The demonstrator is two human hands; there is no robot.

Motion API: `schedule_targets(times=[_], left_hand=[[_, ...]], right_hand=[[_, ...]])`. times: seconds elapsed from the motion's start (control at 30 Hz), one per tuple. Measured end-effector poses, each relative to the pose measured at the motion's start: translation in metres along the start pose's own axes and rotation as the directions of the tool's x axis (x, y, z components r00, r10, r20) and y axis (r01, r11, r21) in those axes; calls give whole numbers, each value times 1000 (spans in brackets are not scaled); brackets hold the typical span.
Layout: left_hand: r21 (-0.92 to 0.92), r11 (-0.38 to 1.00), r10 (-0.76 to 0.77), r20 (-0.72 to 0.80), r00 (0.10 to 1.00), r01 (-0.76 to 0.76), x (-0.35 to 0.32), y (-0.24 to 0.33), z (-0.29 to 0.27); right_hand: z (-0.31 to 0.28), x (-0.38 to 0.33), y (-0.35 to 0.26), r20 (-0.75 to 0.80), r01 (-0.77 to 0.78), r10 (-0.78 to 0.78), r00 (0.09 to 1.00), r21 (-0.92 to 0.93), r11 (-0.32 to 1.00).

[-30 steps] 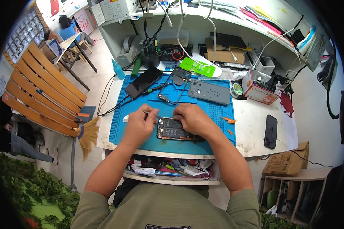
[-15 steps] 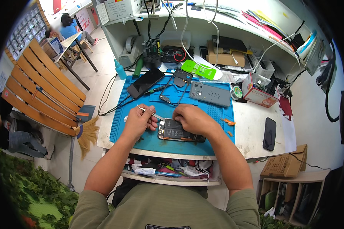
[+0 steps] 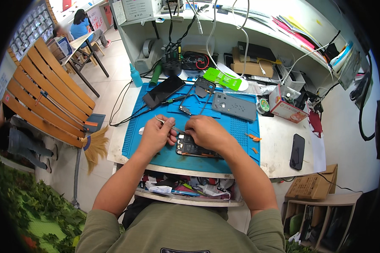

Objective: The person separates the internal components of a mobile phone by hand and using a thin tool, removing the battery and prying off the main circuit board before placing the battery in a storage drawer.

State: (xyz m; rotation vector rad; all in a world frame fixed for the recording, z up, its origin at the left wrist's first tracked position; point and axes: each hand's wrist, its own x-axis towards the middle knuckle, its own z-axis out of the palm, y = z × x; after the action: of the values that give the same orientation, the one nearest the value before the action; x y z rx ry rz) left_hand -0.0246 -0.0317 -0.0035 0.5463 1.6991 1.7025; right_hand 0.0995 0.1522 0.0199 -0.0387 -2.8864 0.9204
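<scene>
- Your left hand was closed round a pair of metal tweezers, pinched betw. thumb and fingers; tips pointed right and down toward the opened phone.
- Your right hand lay curled over the top edge of the opened phone, fingers bent and pressing on it; couldn't tell if it pinched any small part under the fingertips.
- The opened phone lay flat, back off, insides showing, on the blue work mat, near the mat's front edge and approx. in its middle, just beside both hands.
- The mat sat on the white worktop, which carried the rest.
- On the mat behind your hands: a grey phone back cover at right, a dark phone lying face up at left rear, a small dark part w/ loose wires betw. them.
- Orange picks lay at the mat's right edge, well apart from your hands.
- A black phone lay on the bare worktop to the right, off the mat.
- A green holder and a red-and-white box stood toward the back.
- An open drawer full of odds and ends showed under the worktop's front edge, below your forearms.
</scene>
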Motion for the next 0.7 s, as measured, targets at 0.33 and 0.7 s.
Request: schedule_targets(times=[0.33,0.7], left_hand=[[43,999,27,-23,999,-26,-2,-1,2],[791,410,597,144,789,-455,-19,13,35]], right_hand=[[5,4,-2,90,220,-202,975,-294,930],[10,17,19,150,269,-250,957,-126,955]])
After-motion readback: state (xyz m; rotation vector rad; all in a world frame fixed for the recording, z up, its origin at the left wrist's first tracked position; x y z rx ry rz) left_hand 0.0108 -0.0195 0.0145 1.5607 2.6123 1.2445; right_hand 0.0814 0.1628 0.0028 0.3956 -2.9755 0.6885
